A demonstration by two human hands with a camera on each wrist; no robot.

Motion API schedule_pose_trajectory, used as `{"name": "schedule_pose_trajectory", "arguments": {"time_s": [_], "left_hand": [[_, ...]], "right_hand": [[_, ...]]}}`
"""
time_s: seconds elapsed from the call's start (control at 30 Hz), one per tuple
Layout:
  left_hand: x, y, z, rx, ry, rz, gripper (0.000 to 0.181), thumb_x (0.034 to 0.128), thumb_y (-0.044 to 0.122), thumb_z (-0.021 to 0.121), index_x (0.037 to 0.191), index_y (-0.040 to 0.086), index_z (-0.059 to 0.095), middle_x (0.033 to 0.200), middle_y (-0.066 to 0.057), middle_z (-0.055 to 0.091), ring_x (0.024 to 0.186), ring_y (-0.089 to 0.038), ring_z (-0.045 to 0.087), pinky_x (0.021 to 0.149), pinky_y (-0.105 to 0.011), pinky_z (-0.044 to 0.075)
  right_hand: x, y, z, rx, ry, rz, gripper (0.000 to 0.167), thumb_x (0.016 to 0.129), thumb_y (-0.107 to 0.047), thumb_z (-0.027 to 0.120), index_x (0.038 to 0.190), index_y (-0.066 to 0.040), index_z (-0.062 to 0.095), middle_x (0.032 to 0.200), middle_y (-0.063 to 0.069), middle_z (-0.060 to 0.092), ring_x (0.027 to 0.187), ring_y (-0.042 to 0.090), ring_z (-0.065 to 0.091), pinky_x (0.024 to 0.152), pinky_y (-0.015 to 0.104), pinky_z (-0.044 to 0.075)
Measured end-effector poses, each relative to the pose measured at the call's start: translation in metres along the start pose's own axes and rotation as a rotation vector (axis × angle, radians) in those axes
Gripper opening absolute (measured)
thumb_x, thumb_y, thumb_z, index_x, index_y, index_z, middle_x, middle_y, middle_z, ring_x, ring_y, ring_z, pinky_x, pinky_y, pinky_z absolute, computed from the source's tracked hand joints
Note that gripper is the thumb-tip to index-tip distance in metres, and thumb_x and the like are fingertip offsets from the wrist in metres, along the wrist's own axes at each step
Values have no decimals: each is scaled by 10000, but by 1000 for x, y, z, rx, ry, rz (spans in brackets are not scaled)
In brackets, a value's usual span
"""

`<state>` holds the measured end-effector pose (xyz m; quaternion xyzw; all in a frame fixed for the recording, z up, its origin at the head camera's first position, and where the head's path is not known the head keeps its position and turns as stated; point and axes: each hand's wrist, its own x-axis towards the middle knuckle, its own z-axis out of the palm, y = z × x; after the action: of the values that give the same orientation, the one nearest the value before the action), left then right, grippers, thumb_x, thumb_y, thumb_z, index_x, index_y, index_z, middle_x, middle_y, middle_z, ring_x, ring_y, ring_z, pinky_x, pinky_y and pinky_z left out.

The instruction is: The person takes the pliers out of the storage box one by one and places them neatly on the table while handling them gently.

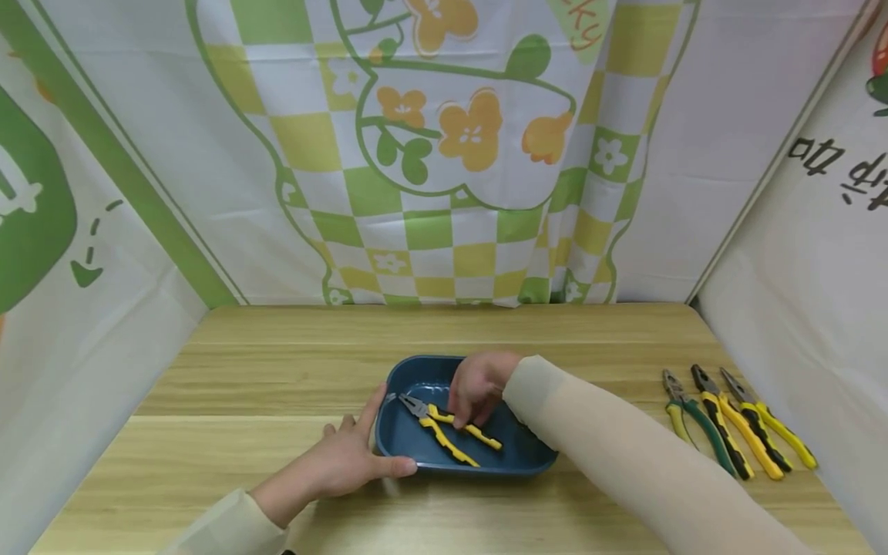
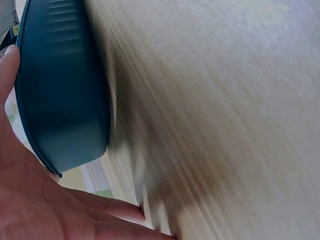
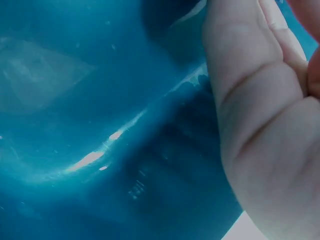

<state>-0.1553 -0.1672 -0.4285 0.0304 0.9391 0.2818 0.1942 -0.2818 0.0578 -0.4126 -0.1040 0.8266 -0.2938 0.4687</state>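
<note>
A dark blue plastic basin (image 1: 395, 451) sits on the wooden table, and inside it lies a pair of pliers (image 1: 444, 443) with yellow-and-black handles spread apart. My left hand (image 1: 343, 462) holds the basin's left end, thumb at the front rim and index finger along the left side. In the left wrist view the basin's outer wall (image 2: 65, 95) fills the upper left beside the palm. Reaching into the basin, my right hand (image 1: 479, 385) has curled fingers on the pliers' upper handle. The right wrist view shows those fingers (image 3: 260, 100) against the basin's inside; the pliers are hidden there.
Three more pliers lie in a row at the table's right: green-handled pliers (image 1: 701, 420), yellow-and-black pliers (image 1: 724, 424) and long-nosed pliers (image 1: 763, 416). Patterned cloth (image 1: 430, 231) hangs along the table's back edge (image 1: 444, 308), with white cloth at both sides.
</note>
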Motion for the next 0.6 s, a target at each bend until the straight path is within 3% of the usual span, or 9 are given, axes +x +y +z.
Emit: {"name": "schedule_pose_trajectory", "arguments": {"time_s": [0.33,0.6], "left_hand": [[-1,1,1,-4,1,5,1291,704,725,750,1618,235,-18,1417,-525,210,1265,-748,119,913,-802,277],[-1,2,1,16,14,6,1300,700,730,749,1619,213,-12,1400,-529,242,1254,-755,145,917,-797,281]], "right_hand": [[-1,3,1,-27,2,-9,141,890,-16,735,1028,-38,714,972,92,682,872,202,638,773,352,565],[-8,7,-9,5,-40,-74,66,929,-9,677,953,-24,737,910,87,732,819,173,637,744,329,565]]}}
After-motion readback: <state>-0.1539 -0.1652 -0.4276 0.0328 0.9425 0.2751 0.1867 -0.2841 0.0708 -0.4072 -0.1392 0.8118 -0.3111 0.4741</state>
